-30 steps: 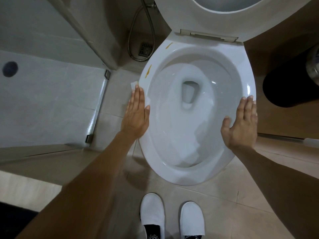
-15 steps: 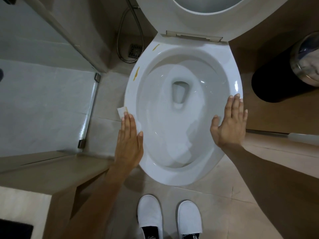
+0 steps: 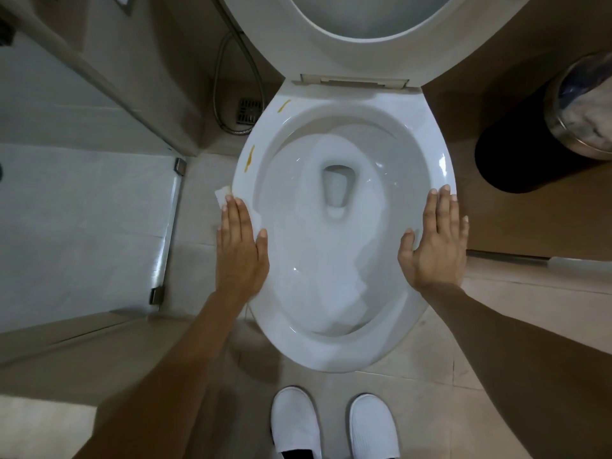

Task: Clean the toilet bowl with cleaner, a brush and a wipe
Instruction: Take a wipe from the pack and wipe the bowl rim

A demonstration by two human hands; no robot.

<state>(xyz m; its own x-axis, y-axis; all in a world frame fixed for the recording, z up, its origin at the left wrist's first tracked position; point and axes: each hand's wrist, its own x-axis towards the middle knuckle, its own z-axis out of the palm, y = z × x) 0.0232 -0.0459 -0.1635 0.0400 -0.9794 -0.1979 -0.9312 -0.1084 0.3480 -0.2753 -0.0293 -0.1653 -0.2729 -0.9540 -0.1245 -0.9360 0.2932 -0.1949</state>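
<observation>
Standing at the six o'clock end of the toilet bowl point(image 3: 342, 351), the person had both white slippers point(image 3: 295, 422) planted just short of its front lip, probably so that both arms could reach the rim at once. The left hand point(image 3: 240, 251) lay flat at about nine o'clock on the rim, fingers together and palm down, pressing a white wipe point(image 3: 222, 195) whose corner poked out past the fingertips; that flat press seemed meant to drag the wipe along the porcelain. The right hand point(image 3: 435, 241) rested at three o'clock, fingers extended and thumb splayed, holding nothing, likely as a brace. Inside, the bowl looked pale and glossy, with clear water around the outlet point(image 3: 337, 185) and no brush or cleaner in view. Farther along the rim, at ten and eleven o'clock, two yellow-brown streaks point(image 3: 249, 158) remained ahead of the wipe, so the wiping looked unfinished. Beyond them the seat and lid point(image 3: 371, 44) stood raised at twelve o'clock, a metal hose point(image 3: 220, 87) hung at eleven, and a dark bin point(image 3: 516, 154) sat at two.
</observation>
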